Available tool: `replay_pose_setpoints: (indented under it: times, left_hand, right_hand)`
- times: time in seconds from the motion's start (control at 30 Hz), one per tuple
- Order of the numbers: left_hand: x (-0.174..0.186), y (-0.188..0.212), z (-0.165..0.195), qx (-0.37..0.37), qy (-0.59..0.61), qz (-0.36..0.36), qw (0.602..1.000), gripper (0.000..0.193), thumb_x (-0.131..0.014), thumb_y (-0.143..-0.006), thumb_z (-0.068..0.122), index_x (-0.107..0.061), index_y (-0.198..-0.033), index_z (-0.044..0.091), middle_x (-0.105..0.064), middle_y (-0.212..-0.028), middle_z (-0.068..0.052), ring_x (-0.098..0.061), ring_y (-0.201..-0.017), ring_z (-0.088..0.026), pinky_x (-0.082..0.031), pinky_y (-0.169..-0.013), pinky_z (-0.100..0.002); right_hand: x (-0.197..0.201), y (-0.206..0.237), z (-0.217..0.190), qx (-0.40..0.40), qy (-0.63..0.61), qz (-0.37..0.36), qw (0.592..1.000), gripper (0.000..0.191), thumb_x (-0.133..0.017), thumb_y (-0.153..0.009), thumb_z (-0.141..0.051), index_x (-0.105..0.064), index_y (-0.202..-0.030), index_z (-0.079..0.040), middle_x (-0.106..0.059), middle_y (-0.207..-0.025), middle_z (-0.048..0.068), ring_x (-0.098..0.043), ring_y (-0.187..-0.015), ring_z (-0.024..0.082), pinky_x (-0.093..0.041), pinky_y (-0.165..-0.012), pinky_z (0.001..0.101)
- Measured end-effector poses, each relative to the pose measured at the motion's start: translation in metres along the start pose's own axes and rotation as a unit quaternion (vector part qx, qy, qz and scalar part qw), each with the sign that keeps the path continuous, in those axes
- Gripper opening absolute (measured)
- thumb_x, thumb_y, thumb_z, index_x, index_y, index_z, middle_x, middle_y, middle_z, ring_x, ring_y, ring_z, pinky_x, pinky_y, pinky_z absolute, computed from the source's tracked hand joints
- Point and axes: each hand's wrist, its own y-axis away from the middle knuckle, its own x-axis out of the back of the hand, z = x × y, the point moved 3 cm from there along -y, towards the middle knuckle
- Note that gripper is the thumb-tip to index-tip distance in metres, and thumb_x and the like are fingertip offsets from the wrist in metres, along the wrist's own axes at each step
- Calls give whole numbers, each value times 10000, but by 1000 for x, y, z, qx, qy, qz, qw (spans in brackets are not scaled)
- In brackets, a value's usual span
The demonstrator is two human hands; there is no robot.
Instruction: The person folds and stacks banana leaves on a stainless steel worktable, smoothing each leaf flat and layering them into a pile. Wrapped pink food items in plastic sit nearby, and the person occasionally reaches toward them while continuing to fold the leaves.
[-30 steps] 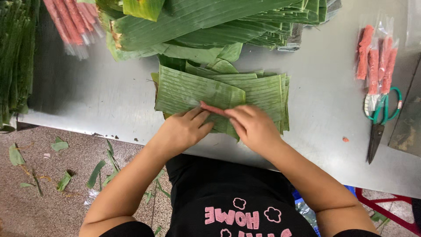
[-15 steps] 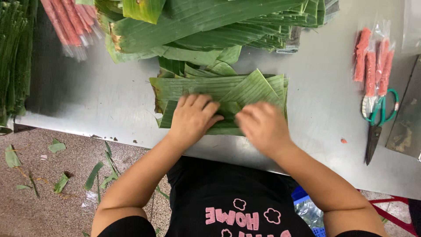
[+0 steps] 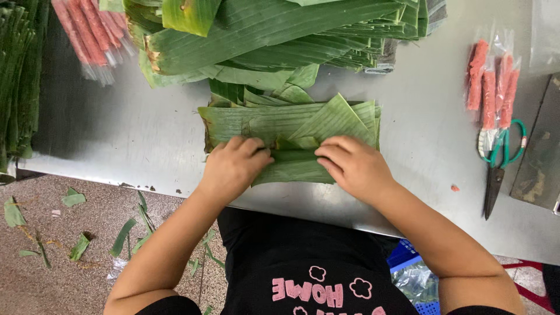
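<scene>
Folded leaf parcel (image 3: 291, 137) flat on the steel table (image 3: 408, 146), near its front edge, just below a big leaf stack (image 3: 274, 35). Left hand (image 3: 233, 166) curled, fingertips pressing down on the parcel's near fold; right hand (image 3: 353, 166) likewise curled, fingers tucking the same fold. Green-handled scissors (image 3: 499, 163) well to the right, beside pink wrapped sticks (image 3: 490, 81). Leaf scraps (image 3: 76, 198) on the floor.

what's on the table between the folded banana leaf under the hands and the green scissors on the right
Bare metal table. In the head view, nothing lies between the folded banana leaf and the green scissors; the wrapped pink sticks sit further back.
</scene>
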Motion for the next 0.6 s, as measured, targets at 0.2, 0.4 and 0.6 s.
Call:
replay_pose_setpoints:
  times: [0.2,0.4,0.6]
  left_hand:
    - [4,-1,5,-18,-71,-25,997,256,-694,-856,157,-701,-1110,123,-676,-1090,-29,-665,-999,-242,-561,-845,-417]
    - [3,-10,0,5,-26,41,999,237,-688,-894,226,-645,-1080,85,-667,-1072,-93,-674,-971,-290,-559,-780,-400]
    - [-3,-4,0,81,-12,-135,987,183,-678,-923,146,-668,-1103,121,-674,-970,-72,-680,-857,-277,-558,-699,-409]
  right_hand:
    - [-3,1,-8,90,129,64,985,275,-776,-892,-158,-740,-1161,-107,-690,-1139,9,-627,-1104,244,-509,-924,393]
    - [-3,-11,-1,97,187,108,972,258,-772,-928,-184,-733,-1177,-130,-700,-1238,-4,-619,-1146,212,-475,-976,379]
    - [-2,-15,2,90,179,96,975,335,-796,-920,-309,-739,-1187,-115,-694,-1178,13,-614,-1111,231,-471,-978,397]
